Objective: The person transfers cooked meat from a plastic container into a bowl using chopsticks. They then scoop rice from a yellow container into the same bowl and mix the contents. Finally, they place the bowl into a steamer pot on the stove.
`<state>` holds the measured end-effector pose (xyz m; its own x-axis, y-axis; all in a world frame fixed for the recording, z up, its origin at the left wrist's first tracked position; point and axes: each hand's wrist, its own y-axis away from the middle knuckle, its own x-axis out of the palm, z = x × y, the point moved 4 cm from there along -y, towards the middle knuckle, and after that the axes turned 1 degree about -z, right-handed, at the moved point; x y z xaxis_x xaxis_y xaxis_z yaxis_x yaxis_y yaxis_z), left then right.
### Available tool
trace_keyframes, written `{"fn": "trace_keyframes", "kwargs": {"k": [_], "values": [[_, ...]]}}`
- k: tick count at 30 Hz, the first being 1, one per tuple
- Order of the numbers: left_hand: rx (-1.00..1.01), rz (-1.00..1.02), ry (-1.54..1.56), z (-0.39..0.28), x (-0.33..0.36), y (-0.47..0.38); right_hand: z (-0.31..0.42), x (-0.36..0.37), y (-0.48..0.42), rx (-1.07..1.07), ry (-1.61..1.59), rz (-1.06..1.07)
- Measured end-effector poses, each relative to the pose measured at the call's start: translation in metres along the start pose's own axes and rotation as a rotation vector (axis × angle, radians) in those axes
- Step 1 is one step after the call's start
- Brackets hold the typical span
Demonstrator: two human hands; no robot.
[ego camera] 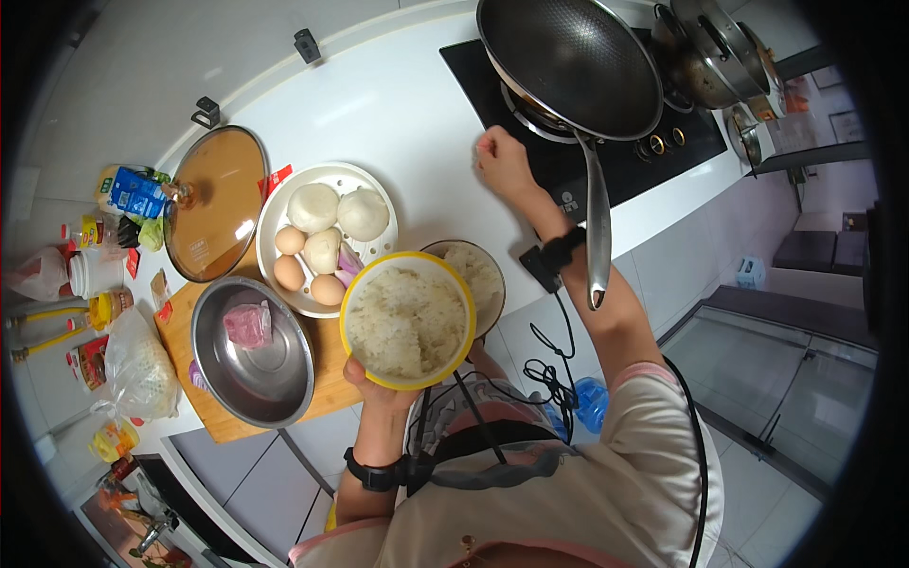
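My left hand (387, 390) holds a yellow-rimmed bowl (469, 348) of cooked rice (410, 323) from below, thumb at the rim. Beneath it, partly covered, a second bowl (493, 312) also contains rice (471, 268). Over the white counter, by the edge of the black gas hob (625, 177), my right hand (505, 162) is curled shut, and I see nothing in it. A wok (575, 71) sits tilted on the burner, its steel handle (599, 213) passing near my right forearm.
A white perforated tray (268, 245) carries eggs, onions and pale round pieces. A steel basin (252, 405) with pink meat (248, 324) rests on a wooden cutting board (330, 369). Behind them stands a glass lid (220, 213). Stacked pots (717, 57) occupy the hob's far end. Cables (557, 376) dangle below.
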<state>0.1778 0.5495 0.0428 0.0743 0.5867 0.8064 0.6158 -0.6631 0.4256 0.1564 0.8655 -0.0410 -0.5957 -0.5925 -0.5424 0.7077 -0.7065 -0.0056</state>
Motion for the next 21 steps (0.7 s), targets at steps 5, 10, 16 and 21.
{"fn": "trace_keyframes", "kwargs": {"k": [5,10,16,21], "values": [[-0.027,0.072,0.021,-0.005,0.005,0.002,-0.03,-0.011,0.038,0.364,-1.187,0.01],[-0.016,0.074,-0.023,-0.007,-0.006,0.007,-0.011,-0.021,0.072,0.446,-1.509,0.065],[-0.017,0.093,-0.012,-0.016,-0.002,0.022,-0.011,-0.02,0.068,0.441,-1.444,0.103],[-0.028,0.128,-0.009,-0.022,0.001,0.031,-0.023,-0.004,0.045,0.383,-0.897,0.013]]}}
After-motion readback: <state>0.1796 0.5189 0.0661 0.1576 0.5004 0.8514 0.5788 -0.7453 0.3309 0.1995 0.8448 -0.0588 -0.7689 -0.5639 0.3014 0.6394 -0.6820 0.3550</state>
